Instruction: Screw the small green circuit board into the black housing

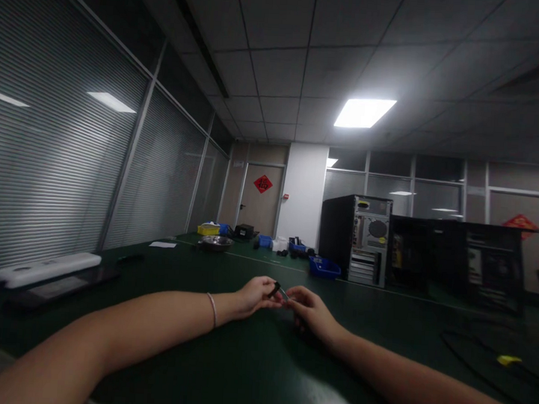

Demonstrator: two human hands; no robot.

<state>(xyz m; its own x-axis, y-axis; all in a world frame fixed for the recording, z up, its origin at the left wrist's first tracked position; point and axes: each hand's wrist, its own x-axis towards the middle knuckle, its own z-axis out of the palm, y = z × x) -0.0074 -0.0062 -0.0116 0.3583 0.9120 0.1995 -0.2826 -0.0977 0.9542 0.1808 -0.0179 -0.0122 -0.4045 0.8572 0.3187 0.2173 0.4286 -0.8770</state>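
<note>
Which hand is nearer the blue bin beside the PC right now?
Right. The right hand is almost directly in front of the blue bin; the left hand is also on the near side, but farther left.

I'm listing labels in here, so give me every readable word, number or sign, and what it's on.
No text reads clearly.
Red diamond sign on the far door: one character, too blurred.
Red sign on the right door: too blurred.
Upper yellow label on the computer case: too small.
Small dark piece in the left hand: nothing readable.
</note>
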